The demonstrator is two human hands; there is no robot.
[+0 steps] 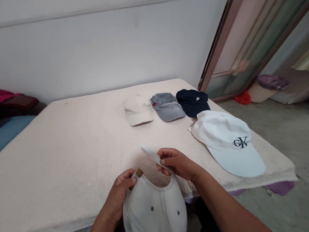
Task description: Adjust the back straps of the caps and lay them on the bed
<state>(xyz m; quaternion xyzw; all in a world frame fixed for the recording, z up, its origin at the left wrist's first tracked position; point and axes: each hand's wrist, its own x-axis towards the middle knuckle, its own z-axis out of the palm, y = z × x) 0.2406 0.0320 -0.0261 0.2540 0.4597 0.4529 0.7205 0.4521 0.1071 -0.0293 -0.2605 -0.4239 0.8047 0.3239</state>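
A light grey cap (154,214) is held at the table's front edge, its back opening turned up. My left hand (121,192) pinches the cap's rim beside a small brown tab. In my right hand (175,162) is the cap's loose strap, whose free end points up and left. A large white cap with dark letters (223,134) lies to the right of my right hand. Farther back, a cream cap (138,110), a grey cap (167,107) and a navy cap (192,102) sit side by side.
The caps rest on a table with a cream textured cover (50,161). Behind it stands a white wall (94,52). Blue and red cloth items (5,129) are at the far left. A sliding door (226,33) and a red bag (242,98) are at the right.
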